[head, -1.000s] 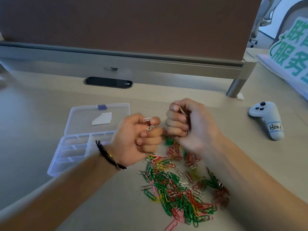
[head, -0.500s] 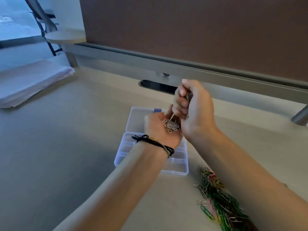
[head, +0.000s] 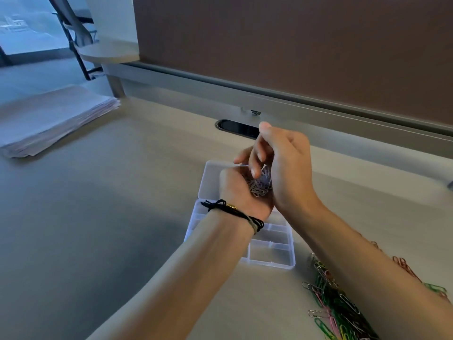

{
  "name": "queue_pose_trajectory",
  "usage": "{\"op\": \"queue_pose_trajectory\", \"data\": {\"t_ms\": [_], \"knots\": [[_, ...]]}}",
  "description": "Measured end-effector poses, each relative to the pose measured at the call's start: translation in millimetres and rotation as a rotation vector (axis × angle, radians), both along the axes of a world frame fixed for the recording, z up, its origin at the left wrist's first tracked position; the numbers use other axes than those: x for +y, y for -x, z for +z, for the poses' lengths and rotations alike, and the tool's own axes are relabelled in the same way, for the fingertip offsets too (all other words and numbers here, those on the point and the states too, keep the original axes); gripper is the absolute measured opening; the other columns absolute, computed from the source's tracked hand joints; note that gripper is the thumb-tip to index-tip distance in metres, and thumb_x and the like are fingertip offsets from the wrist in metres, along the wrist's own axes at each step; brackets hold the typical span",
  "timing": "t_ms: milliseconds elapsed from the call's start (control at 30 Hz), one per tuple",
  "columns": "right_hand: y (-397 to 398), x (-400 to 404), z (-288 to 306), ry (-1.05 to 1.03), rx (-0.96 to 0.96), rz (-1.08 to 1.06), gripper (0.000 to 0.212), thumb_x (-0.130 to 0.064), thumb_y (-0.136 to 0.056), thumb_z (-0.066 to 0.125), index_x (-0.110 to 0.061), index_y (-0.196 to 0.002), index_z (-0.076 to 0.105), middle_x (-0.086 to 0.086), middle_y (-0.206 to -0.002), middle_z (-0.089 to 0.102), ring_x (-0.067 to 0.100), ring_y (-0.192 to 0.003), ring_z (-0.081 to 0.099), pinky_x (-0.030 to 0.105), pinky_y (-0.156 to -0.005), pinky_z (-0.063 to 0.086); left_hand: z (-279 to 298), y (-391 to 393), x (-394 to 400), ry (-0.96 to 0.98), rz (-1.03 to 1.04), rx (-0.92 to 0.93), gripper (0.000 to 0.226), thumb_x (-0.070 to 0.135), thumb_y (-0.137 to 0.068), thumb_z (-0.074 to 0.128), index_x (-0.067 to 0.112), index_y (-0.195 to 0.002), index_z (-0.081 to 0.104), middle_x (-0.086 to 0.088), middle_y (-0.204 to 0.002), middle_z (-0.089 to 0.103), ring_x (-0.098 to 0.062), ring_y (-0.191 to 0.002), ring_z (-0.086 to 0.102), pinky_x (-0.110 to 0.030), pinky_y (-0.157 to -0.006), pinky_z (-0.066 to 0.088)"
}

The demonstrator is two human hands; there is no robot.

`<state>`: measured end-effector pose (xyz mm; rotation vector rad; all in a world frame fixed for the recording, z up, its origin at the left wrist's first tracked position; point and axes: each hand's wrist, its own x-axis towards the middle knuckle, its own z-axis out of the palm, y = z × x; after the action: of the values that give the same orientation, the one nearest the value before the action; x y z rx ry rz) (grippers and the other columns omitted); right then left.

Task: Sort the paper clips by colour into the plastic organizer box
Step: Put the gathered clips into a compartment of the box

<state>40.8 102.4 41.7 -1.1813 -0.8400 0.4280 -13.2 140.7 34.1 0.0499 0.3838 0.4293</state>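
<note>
My left hand [head: 239, 192] is turned palm up over the clear plastic organizer box [head: 269, 252] and cups a bunch of silver paper clips [head: 259, 186]. My right hand [head: 288, 168] hovers right beside and above that palm. Its fingers are loosened and point down toward the clips; I see nothing pinched in them. The box lies open, its lid [head: 210, 179] folded back toward the partition. Its near compartments look empty; the hands hide the others. A mixed pile of coloured paper clips [head: 335, 307] lies at the lower right, partly under my right forearm.
A stack of paper [head: 49, 119] sits at the far left of the desk. A dark cable slot [head: 235, 127] is set in the desk behind my hands, below the brown partition [head: 294, 45].
The view swung left, from the clip pile to the box. Both hands moved over the box, and my right hand's fist loosened above the left palm, which now holds more silver clips.
</note>
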Motion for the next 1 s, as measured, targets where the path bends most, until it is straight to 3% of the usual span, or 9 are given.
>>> {"op": "queue_pose_trajectory", "data": {"t_ms": [133,200,267,367,433,567,667,800,1000], "knots": [[13.2,4.8,5.1,-0.034,-0.052,0.093,0.044,-0.009,-0.101,0.041,0.007,-0.065,0.062,0.024,-0.060,0.063,0.032,-0.072,0.069,0.033,-0.080,0.055,-6.0,6.1,6.8,0.015,0.018,-0.029,0.024,0.008,-0.079,0.038,0.019,-0.086,0.059,0.001,-0.101,0.059,-0.014,-0.119,0.059,-0.028,-0.104,0.042],[11.3,0.4,8.2,0.050,-0.199,0.152,0.039,-0.011,-0.103,0.038,0.003,-0.091,0.073,0.011,-0.094,0.076,0.016,-0.103,0.070,0.023,-0.091,0.048,-11.6,13.4,20.4,-0.017,0.048,0.130,0.024,0.007,-0.089,0.034,0.008,-0.088,0.058,-0.008,-0.084,0.064,-0.020,-0.087,0.068,-0.030,-0.072,0.059],[0.8,-5.5,10.2,0.151,-0.313,0.225,0.035,-0.018,-0.105,0.039,-0.011,-0.115,0.071,-0.004,-0.122,0.070,0.004,-0.125,0.055,0.021,-0.104,0.038,-14.6,24.3,40.9,0.000,0.119,0.197,0.034,0.010,-0.098,0.029,0.005,-0.073,0.053,-0.008,-0.064,0.056,-0.022,-0.058,0.061,-0.030,-0.053,0.059],[-10.5,-11.1,5.7,0.273,-0.248,0.300,0.034,-0.031,-0.102,0.041,-0.027,-0.127,0.063,-0.010,-0.131,0.064,0.005,-0.130,0.050,0.035,-0.109,0.035,-20.5,39.7,70.1,-0.053,0.155,0.216,0.039,0.012,-0.099,0.029,0.013,-0.062,0.040,-0.002,-0.053,0.043,-0.014,-0.044,0.047,-0.018,-0.037,0.042],[-11.2,-15.7,-1.7,0.412,-0.292,0.301,0.032,-0.028,-0.101,0.051,-0.026,-0.131,0.060,-0.008,-0.126,0.065,0.002,-0.121,0.057,0.029,-0.102,0.044,-23.2,44.7,79.2,-0.198,0.086,0.239,0.044,0.021,-0.101,0.030,0.018,-0.057,0.035,0.004,-0.049,0.035,-0.009,-0.035,0.034,-0.017,-0.029,0.024],[-5.7,-32.9,-13.7,0.923,-0.669,0.394,0.080,-0.045,-0.084,0.075,-0.037,-0.152,0.033,-0.013,-0.149,0.046,0.002,-0.132,0.044,0.021,-0.106,0.034,-29.7,42.9,76.5,-0.748,0.057,0.399,0.050,0.034,-0.104,0.037,0.020,-0.057,0.029,0.004,-0.045,0.023,-0.010,-0.032,0.017,-0.018,-0.029,0.016],[3.7,-35.7,-20.6,1.058,-0.887,0.397,0.110,-0.055,-0.071,0.082,-0.034,-0.158,0.017,-0.014,-0.161,0.027,0.007,-0.145,0.026,0.018,-0.106,0.023,-33.8,41.5,67.9,-1.069,0.106,0.464,0.053,0.031,-0.104,0.040,0.017,-0.054,0.028,0.000,-0.044,0.021,-0.014,-0.034,0.016,-0.018,-0.036,0.014],[7.8,-33.8,-27.2,1.041,-1.010,0.335,0.107,-0.064,-0.060,0.083,-0.027,-0.149,0.038,-0.015,-0.149,0.036,0.009,-0.139,0.030,0.029,-0.113,0.033,-39.2,43.4,61.7,-1.195,0.074,0.522,0.056,0.026,-0.103,0.044,0.017,-0.051,0.026,-0.001,-0.044,0.021,-0.015,-0.036,0.018,-0.020,-0.040,0.013],[7.7,-34.1,-28.8,1.047,-1.053,0.350,0.109,-0.071,-0.057,0.078,-0.027,-0.149,0.040,-0.013,-0.150,0.030,0.010,-0.141,0.025,0.032,-0.113,0.034,-44.0,41.7,60.9,-1.224,0.132,0.631,0.056,0.031,-0.103,0.046,0.017,-0.050,0.032,-0.004,-0.046,0.024,-0.017,-0.039,0.020,-0.021,-0.039,0.017]]}}
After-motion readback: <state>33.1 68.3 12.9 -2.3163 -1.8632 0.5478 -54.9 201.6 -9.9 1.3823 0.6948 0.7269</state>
